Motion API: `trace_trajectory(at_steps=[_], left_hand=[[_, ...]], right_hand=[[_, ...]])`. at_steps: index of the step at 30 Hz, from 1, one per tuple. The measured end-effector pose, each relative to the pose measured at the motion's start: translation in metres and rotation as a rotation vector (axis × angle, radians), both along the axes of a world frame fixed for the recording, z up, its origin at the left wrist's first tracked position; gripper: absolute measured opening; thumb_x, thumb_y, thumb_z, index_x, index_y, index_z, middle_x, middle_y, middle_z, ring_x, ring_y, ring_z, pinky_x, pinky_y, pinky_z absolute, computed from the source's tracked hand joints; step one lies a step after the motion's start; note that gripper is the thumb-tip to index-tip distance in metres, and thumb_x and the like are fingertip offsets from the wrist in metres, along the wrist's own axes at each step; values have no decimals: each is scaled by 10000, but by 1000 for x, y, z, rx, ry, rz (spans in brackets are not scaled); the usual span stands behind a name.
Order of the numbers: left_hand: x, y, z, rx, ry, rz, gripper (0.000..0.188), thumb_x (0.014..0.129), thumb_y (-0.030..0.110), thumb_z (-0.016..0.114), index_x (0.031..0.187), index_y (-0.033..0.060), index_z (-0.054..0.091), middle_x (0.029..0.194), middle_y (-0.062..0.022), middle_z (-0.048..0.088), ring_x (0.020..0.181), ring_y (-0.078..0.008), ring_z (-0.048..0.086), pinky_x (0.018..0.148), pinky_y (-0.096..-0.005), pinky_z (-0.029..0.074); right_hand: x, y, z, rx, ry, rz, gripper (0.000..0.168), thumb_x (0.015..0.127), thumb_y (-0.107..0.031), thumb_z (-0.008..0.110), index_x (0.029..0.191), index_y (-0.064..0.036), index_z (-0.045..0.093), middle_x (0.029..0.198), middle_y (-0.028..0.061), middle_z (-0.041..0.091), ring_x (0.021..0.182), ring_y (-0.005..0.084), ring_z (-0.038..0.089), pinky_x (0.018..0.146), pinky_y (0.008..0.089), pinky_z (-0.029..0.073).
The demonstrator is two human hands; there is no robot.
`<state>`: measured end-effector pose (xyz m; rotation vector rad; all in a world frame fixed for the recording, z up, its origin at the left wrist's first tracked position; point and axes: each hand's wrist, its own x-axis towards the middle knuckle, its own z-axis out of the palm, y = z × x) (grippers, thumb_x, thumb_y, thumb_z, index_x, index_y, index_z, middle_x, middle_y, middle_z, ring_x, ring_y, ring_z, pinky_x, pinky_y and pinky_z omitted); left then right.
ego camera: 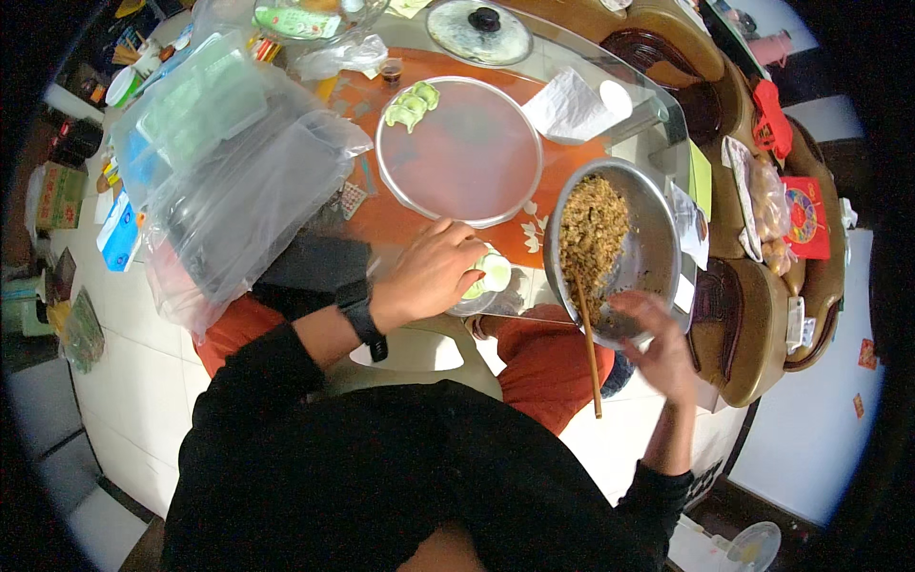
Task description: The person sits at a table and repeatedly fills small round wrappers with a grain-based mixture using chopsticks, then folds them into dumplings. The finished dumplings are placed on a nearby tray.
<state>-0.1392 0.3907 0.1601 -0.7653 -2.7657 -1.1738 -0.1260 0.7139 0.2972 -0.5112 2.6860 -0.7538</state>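
Observation:
My left hand [432,268], with a black watch on its wrist, rests over the left side of a small stack of pale green dough wrappers [493,272] at the table's near edge; whether its fingers grip them is hidden. My right hand [654,343], slightly blurred, is at the near right rim of a metal bowl [658,243], fingers apart and holding nothing. Inside the bowl lies brown minced filling [590,222], and a wooden stick, perhaps chopsticks [590,350], leans over the near rim. A round tray [465,157] beyond my left hand bears several green dumplings [412,106] at its upper left.
Plastic bags and containers [236,186] cover the table's left side. A glass pot lid [479,32] lies at the far edge. Crumpled white paper [568,107] and a white cup [615,100] sit beyond the bowl. Brown leather seats [758,314] stand to the right.

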Motion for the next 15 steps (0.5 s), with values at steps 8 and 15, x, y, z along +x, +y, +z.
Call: trace_trajectory(at_steps=[8, 15], left_hand=[[-30, 32, -10, -254, -11, -198, 290, 773, 144, 692, 1055, 79, 673, 1110, -113, 565, 1075, -304, 481, 934, -429, 409], [-43, 49, -20, -266, -54, -226, 219, 748, 110, 698, 965, 89, 693, 1016, -107, 596, 1022, -306, 516, 915, -413, 423]], right_hand=[[56, -27, -55, -111, 326, -11, 414, 678, -134, 787, 1079, -102, 690, 1205, 147, 551, 1111, 328, 524, 943, 410, 438], [45, -16, -56, -335, 388, -270, 170, 821, -144, 724, 936, -19, 703, 941, 126, 603, 875, 272, 598, 779, 335, 484]])
